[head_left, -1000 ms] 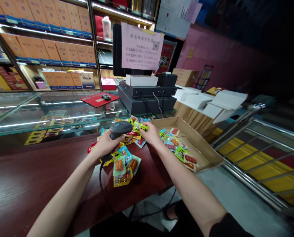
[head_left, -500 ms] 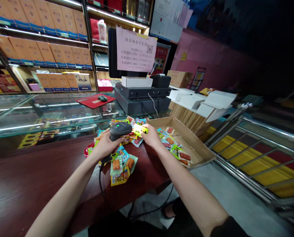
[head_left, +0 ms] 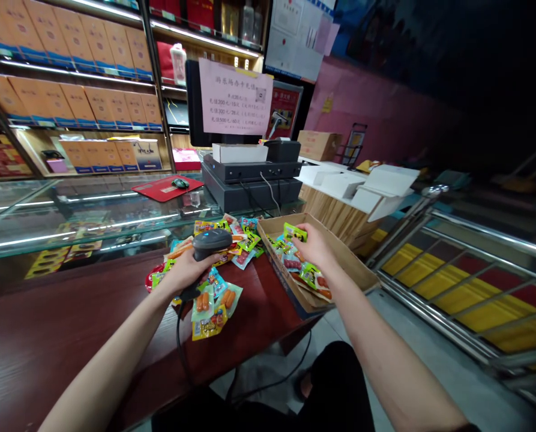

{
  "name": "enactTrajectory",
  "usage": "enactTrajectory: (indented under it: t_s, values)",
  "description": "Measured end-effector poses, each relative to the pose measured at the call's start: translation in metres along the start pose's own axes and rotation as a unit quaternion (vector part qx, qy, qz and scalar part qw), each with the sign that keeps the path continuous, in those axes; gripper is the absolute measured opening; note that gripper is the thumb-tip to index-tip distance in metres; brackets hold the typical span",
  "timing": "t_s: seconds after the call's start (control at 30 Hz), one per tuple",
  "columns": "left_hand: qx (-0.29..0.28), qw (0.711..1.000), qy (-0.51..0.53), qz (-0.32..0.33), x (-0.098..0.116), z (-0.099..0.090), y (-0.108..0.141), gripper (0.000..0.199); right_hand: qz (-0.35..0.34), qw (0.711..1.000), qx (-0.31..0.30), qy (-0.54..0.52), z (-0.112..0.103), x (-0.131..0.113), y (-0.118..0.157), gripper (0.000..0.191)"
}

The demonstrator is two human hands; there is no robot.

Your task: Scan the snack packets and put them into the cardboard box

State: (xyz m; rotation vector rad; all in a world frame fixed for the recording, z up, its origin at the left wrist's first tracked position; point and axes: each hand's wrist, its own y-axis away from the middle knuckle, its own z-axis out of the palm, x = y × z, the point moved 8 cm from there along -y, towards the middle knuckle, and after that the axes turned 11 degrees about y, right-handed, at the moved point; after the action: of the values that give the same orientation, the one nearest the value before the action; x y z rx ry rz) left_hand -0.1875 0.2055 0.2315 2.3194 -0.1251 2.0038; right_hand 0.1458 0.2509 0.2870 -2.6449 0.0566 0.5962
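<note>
My left hand (head_left: pixel 187 269) is wrapped round the grip of a dark grey barcode scanner (head_left: pixel 212 240), its cable hanging over the table edge. Under and around the scanner lies a loose heap of small snack packets (head_left: pixel 210 300), some showing little sausages. Over the cardboard tray (head_left: pixel 360 287), my right hand (head_left: pixel 315 245) pinches a yellow-green snack packet (head_left: pixel 295 233). More packets (head_left: pixel 293 263) lie inside the tray, partly covered by my right hand and forearm.
A glass counter (head_left: pixel 92 210) runs behind the dark red table (head_left: pixel 69 312). On it stand a black cash drawer (head_left: pixel 249 191) and a red mat (head_left: pixel 157 189) with a mouse. A metal railing (head_left: pixel 452 288) is on the right. Boxed goods (head_left: pixel 69 108) fill the back shelves.
My right hand has moved right with a packet, from beside the scanner to above the tray. My left hand still holds the scanner near the heap.
</note>
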Motion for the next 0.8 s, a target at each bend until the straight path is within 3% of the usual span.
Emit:
enactTrajectory:
  t_s: [0.1, 0.2, 0.27, 0.33, 0.4, 0.5, 0.6, 0.67, 0.7, 0.77, 0.8]
  values:
    - [-0.004, 0.999, 0.038, -0.029, -0.005, 0.01, 0.001, 0.044, -0.007, 0.999, -0.009, 0.041, -0.005, 0.008, 0.007, 0.028]
    - [-0.008, 0.995, 0.091, -0.047, -0.006, 0.023, 0.004, 0.044, -0.045, 0.999, -0.002, 0.005, 0.003, -0.027, 0.029, 0.024]
    - [-0.017, 0.987, 0.151, -0.051, -0.005, 0.034, 0.007, 0.044, -0.078, 0.988, -0.041, -0.123, 0.022, -0.067, 0.05, 0.023]
    - [-0.026, 0.972, 0.227, -0.05, -0.005, 0.045, 0.011, 0.049, -0.088, 0.956, -0.128, -0.248, 0.052, -0.109, 0.072, 0.038]
    - [-0.032, 0.957, 0.287, -0.039, -0.004, 0.055, 0.017, 0.061, -0.094, 0.923, -0.172, -0.329, 0.077, -0.142, 0.088, 0.047]
    - [-0.042, 0.95, 0.31, -0.011, -0.003, 0.057, 0.026, 0.074, -0.041, 0.919, -0.154, -0.36, 0.105, -0.156, 0.092, 0.046]
    - [-0.051, 0.976, 0.211, -0.002, -0.007, 0.036, 0.034, 0.064, -0.007, 0.901, -0.185, -0.393, 0.13, -0.156, 0.092, 0.034]
    - [-0.029, 0.998, 0.052, 0.005, -0.011, 0.004, 0.036, 0.048, -0.001, 0.883, -0.223, -0.414, 0.142, -0.156, 0.095, 0.031]
    - [0.015, 0.999, -0.047, 0.023, -0.011, -0.018, 0.036, 0.043, 0.003, 0.876, -0.236, -0.421, 0.145, -0.156, 0.097, 0.032]
    - [0.108, 0.967, -0.224, 0.064, -0.008, -0.058, 0.034, 0.036, 0.012, 0.865, -0.253, -0.432, 0.147, -0.155, 0.101, 0.036]
    - [0.123, 0.943, -0.3, 0.073, -0.009, -0.068, 0.031, 0.036, 0.017, 0.861, -0.26, -0.436, 0.146, -0.155, 0.103, 0.038]
